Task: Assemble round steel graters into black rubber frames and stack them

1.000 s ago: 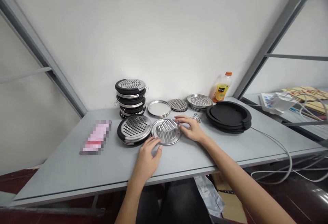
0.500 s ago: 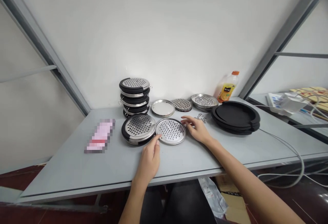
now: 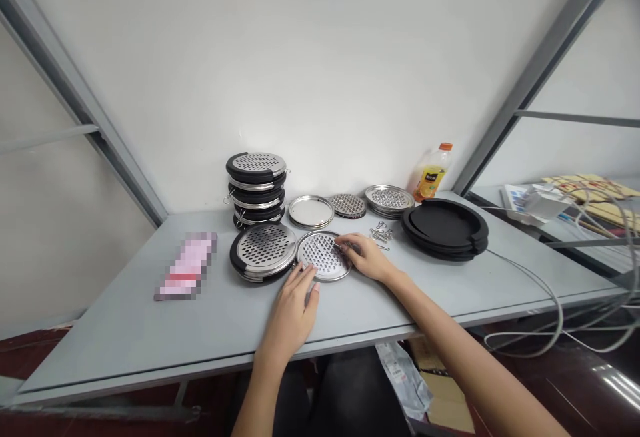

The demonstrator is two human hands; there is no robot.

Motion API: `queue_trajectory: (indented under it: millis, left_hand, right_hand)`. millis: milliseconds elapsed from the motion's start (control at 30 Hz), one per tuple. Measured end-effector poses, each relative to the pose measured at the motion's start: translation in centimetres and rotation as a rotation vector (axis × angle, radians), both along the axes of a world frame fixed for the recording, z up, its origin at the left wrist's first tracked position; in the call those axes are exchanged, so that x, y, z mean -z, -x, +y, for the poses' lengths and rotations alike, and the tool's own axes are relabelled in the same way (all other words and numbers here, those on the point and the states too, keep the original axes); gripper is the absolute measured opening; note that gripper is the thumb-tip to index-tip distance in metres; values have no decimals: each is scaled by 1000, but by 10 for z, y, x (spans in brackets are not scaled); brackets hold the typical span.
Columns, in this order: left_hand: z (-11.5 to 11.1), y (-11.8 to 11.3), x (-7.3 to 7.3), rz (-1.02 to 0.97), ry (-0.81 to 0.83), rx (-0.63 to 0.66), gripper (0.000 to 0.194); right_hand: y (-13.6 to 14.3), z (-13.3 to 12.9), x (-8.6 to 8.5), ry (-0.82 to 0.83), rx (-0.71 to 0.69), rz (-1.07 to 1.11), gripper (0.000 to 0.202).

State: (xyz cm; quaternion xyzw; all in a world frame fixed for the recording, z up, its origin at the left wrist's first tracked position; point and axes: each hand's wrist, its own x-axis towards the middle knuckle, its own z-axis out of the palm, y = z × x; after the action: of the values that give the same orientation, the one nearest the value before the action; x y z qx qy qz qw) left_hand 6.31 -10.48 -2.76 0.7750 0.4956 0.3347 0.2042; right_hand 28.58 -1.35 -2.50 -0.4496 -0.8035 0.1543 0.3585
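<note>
A round metal grater disc [image 3: 323, 255] lies on the table between my hands. My left hand [image 3: 291, 307] rests at its lower left rim, fingers stretched out and open. Over the disc's upper right part, my right hand [image 3: 364, 255] has its fingers bent and drawn together. What they pinch, if anything, is hidden. Touching the disc's left side is a grater with a black rim [image 3: 266, 250]. Several small metal clips [image 3: 381, 232] are scattered just beyond my right hand.
Behind stand a stack of black-rimmed graters [image 3: 257, 187], plain metal discs [image 3: 311, 211], dark grater discs [image 3: 349, 205] and shiny grater discs [image 3: 389, 198]. Stacked black bowls [image 3: 445, 227] and a juice bottle [image 3: 433, 174] are at right. A blurred pink item [image 3: 187, 267] lies left.
My right hand has moved left from the disc's edge to over it, its fingers drawing together. My left hand has flattened, its fingers now extended at the rim. The view has shifted slightly.
</note>
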Motion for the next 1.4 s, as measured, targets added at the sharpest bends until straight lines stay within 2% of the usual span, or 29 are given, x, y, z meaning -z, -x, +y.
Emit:
queue_trajectory:
  millis: [233,633,867,1100,1400]
  left_hand:
    - [1,-2,2,124,-80,19,39]
    - [-1,-4,0,183,-41,-4,39]
    - [-3,-5,2,164,-23,-62,39]
    - [-6,-5,1,112,-23,-70,37]
    - [-17,-9,0,63,14,-137,41]
  right_hand:
    - [-3,3,7,-36,-22,2,27]
    - [-3,3,9,-60,2,-78,21]
    - [1,1,9,-80,104,-127,24]
    - [3,-2,8,-109,44,-153,22]
    - [3,-5,6,-95,38,-147,26]
